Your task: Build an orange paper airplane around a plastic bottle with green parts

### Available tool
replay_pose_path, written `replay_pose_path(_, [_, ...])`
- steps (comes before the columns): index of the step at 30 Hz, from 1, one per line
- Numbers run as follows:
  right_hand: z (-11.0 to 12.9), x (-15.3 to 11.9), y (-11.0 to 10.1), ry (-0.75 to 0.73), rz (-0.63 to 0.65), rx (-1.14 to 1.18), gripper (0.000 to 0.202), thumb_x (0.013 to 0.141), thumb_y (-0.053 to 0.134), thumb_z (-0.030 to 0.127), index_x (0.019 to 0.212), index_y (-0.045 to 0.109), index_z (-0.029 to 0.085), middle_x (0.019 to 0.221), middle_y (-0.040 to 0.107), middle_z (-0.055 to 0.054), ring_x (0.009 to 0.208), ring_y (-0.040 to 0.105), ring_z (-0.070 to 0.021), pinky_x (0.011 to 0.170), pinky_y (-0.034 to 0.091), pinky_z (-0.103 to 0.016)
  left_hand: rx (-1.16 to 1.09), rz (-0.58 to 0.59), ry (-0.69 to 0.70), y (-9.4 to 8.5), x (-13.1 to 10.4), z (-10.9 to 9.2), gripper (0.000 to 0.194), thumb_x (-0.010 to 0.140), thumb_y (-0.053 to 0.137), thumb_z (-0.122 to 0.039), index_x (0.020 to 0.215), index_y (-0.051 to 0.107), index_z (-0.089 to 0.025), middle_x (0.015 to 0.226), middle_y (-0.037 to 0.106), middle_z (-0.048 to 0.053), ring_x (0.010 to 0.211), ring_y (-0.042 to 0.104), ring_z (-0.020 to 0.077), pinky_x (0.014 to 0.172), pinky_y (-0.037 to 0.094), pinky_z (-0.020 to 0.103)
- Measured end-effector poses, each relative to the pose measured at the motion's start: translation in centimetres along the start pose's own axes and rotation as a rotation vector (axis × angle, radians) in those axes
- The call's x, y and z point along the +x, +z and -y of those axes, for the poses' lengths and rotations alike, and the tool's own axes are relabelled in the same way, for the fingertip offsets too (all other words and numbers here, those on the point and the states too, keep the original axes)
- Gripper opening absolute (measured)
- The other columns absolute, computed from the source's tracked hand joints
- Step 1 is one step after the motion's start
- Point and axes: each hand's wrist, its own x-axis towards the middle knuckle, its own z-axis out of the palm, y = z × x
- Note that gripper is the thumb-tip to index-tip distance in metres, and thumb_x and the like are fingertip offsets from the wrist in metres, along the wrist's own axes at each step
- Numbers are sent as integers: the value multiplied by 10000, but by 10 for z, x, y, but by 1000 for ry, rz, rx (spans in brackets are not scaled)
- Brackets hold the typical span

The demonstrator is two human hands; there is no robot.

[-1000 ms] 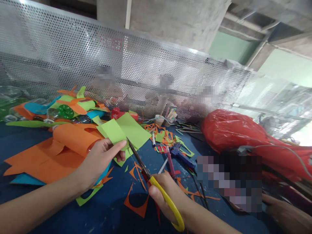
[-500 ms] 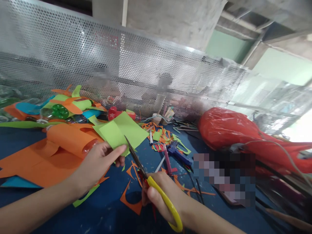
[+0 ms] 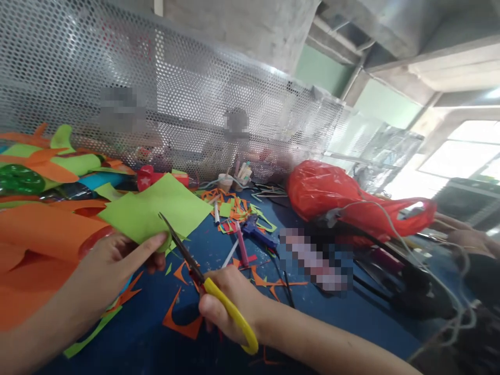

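Between the thumb and fingers of my left hand (image 3: 125, 255) is a sheet of light green paper (image 3: 152, 203), its far part tilted up. My right hand (image 3: 234, 297) is closed around the yellow handles of a pair of scissors (image 3: 230, 312). The dark blades point up and left and meet the green paper near my left thumb. How far the blades are apart is hard to make out. Just below the blades lies an orange paper offcut (image 3: 183, 317) with a round cut-out.
Orange paper (image 3: 42, 245) and paper-wrapped bottles (image 3: 58, 161) lie on the left. Ahead are a blue glue gun (image 3: 258, 232), a marker (image 3: 216, 213) and coloured scraps. A red plastic bag (image 3: 324, 192) stands right, near another person's hand (image 3: 469, 237). A perforated metal screen (image 3: 187, 94) closes the back.
The view has swung to the right, so everything sits further left, and another person's hand and arm now show at the right edge. Both hands keep their holds on paper and scissors.
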Motion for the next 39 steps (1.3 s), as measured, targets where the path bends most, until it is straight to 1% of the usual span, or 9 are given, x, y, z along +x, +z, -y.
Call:
replay_pose_path(7, [-2,2,2,-64,-16,50,693,752,107,833,592,323,194,529,294,44,485,244,-72,441,205,-237,-99,98,70,0,0,5,351,805,568,-455,575,604,-192,556,614,-12,551,553,129,574,436,229])
replay_pose_path(18, [-9,4,8,-95,-46,134,638,791,195,792,597,309,195,525,259,54,478,208,-66,417,154,-237,-211,112,28,1,0,0,325,796,593,-425,599,590,-165,546,600,-1,543,545,129,550,427,239])
replay_pose_path(23, [-10,6,12,-16,-61,179,640,776,229,801,567,319,202,491,266,56,451,229,-67,406,167,-235,-220,112,5,2,2,2,338,801,590,-425,585,578,-165,542,596,-2,540,539,123,555,424,239])
replay_pose_path(27, [-13,15,6,191,-142,219,573,834,266,723,616,391,208,479,340,53,426,331,-84,404,247,-227,-222,135,-7,1,4,7,348,811,579,-420,574,583,-166,540,603,4,540,537,122,565,421,241])
replay_pose_path(29, [-18,21,-5,265,-203,201,485,859,351,645,705,455,196,524,417,46,459,401,-98,437,312,-231,-272,184,-33,3,5,10,316,809,583,-403,597,580,-169,536,603,0,535,540,124,560,417,242])
replay_pose_path(31, [-27,27,-17,257,-234,86,367,808,538,537,761,500,175,615,490,25,548,460,-114,509,368,-243,-361,268,-90,5,6,15,287,801,588,-388,613,565,-173,529,600,-3,538,556,132,566,421,249])
replay_pose_path(33, [-36,31,-26,247,-211,51,297,796,573,451,819,535,157,641,525,14,593,498,-132,537,388,-254,-457,354,-165,7,5,20,274,802,563,-382,621,555,-175,521,599,2,539,572,147,579,430,267])
replay_pose_path(36, [-44,32,-31,319,-128,224,313,768,605,387,945,567,131,698,598,-11,658,573,-159,588,431,-274,-533,494,-208,9,3,28,315,823,457,-383,635,581,-163,529,609,29,537,579,160,588,433,283])
replay_pose_path(39, [-43,33,-27,409,-160,480,446,672,710,334,1050,561,149,824,656,-28,758,618,-164,668,463,-275,-550,599,-192,9,1,32,384,838,375,-369,671,629,-134,579,618,54,566,584,164,601,434,283])
